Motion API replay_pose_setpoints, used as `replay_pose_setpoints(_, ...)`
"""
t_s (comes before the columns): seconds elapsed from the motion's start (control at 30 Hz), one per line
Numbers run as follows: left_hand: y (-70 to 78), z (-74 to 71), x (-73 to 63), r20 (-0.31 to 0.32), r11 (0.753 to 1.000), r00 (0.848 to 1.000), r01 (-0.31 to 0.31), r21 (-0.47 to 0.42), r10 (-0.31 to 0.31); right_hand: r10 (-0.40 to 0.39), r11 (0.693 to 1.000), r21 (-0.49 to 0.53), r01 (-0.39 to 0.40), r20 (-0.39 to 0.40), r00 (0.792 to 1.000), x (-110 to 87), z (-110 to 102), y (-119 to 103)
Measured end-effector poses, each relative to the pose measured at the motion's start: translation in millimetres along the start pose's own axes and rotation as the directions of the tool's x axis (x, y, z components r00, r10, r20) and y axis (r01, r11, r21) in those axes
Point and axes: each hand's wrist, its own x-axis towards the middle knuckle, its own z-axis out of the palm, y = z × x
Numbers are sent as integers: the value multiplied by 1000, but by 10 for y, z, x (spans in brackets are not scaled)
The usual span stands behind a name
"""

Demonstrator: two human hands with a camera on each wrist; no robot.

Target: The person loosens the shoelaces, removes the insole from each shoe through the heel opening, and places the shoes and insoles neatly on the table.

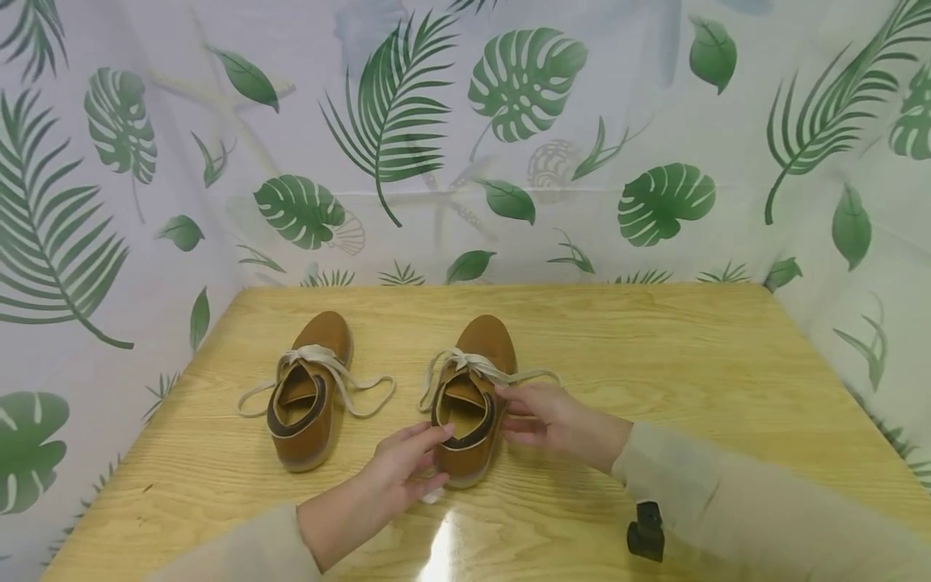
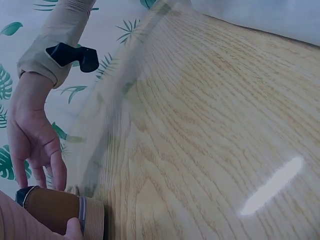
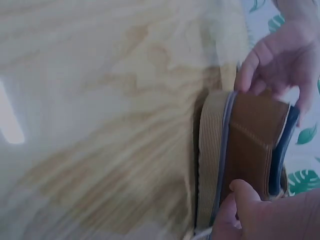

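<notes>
Two brown lace-up shoes stand on the table, toes away from me, with cream laces tied in loose bows and dark padded collars. My left hand [image 1: 403,465] holds the right-hand shoe [image 1: 465,461] at the heel, a finger over the collar and the thumb low behind. At that shoe's right side, my right hand [image 1: 545,416] has its fingers on the upper near the collar and lace. A fingertip presses the brown side above the ribbed sole [image 3: 210,150] in the right wrist view. The left-hand shoe [image 1: 313,440] stands untouched, its lace loops spread out.
The wood-grain table [image 1: 655,347] carries both shoes. A white cloth [image 1: 451,234] printed with green leaves hangs behind it and along both sides. A black clip-like device [image 1: 646,532] sits at the right sleeve. Glare [image 1: 439,550] shows at the front.
</notes>
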Motion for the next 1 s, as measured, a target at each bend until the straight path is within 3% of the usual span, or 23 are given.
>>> replay_pose_setpoints(0.23,-2,-7,-6,-10,1000,1000,-7,10,7,-119,987,-117,112,-61,991,122,-154,-131)
replay_pose_setpoints(0.3,-4,-17,-5,-10,1000,1000,-7,15,8,-197,963,-200,182,-60,979,187,-207,-158)
replay_pose_setpoints(0.37,-5,-26,-8,-10,1000,1000,-8,28,8,-306,900,-334,280,-29,951,271,-276,-182)
replay_pose_setpoints(0.43,-5,-33,-10,-9,999,1000,-11,42,12,-422,792,-479,378,17,907,365,-351,-206)
replay_pose_setpoints(0.47,-4,-35,-11,-10,999,1000,-13,49,13,-472,719,-557,416,49,880,410,-386,-217)
replay_pose_setpoints(0.57,1,-47,1,-14,997,1000,-15,74,16,-579,471,-731,494,166,798,537,-479,-257)
replay_pose_setpoints(0.67,13,-66,37,-8,996,1000,-14,91,14,-608,220,-788,575,350,713,642,-552,-303)
replay_pose_setpoints(0.77,5,-120,118,16,994,1000,-12,111,10,-552,-3,-753,658,550,627,709,-612,-344)
replay_pose_setpoints(0.83,-7,-161,177,30,991,999,-16,134,12,-479,-155,-718,678,655,584,750,-650,-363)
replay_pose_setpoints(0.93,11,-204,202,44,983,999,-33,180,25,-371,-344,-662,666,747,551,811,-692,-383)
replay_pose_setpoints(1.0,41,-208,188,49,975,998,-53,217,43,-317,-438,-627,645,779,541,862,-716,-394)
